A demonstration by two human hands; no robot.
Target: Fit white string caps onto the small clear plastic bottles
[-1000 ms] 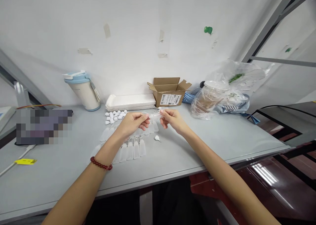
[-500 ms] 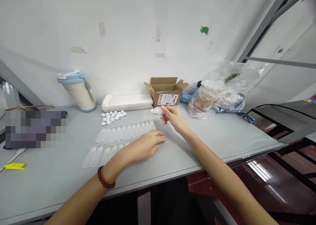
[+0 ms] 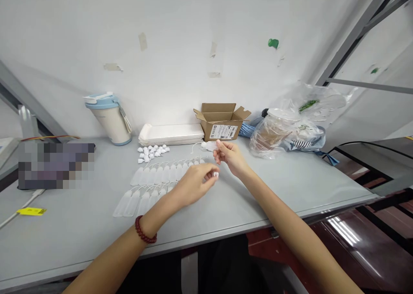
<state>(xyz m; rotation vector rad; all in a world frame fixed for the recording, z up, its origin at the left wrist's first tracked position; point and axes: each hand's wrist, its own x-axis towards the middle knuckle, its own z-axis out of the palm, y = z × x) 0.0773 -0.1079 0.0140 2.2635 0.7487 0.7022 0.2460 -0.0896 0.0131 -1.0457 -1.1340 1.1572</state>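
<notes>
My left hand [image 3: 200,180] is raised over the table, its thumb and fingertips pinching a small white cap [image 3: 216,174]. Between the thumb and fingers of my right hand [image 3: 230,156] is a small clear plastic bottle [image 3: 209,145], held sideways with its neck to the left. A thin white cord [image 3: 194,147] curls from that neck. Two rows of flat translucent bottles with white cords lie under and left of my left hand: a back row [image 3: 160,175] and a front row [image 3: 131,203], partly hidden by my left hand and forearm. Several loose white caps [image 3: 152,151] are heaped behind them.
At the back stand a stack of white trays [image 3: 172,133], an open cardboard box [image 3: 222,124] and a cream tumbler [image 3: 111,122] with a blue lid. Bagged items [image 3: 274,130] sit at the right; a blurred-out dark object [image 3: 54,165] lies at the left.
My left hand let go of the bottle, reached down to the lone white cap on the table and lifted it in a pinch. My right hand still holds the bottle.
</notes>
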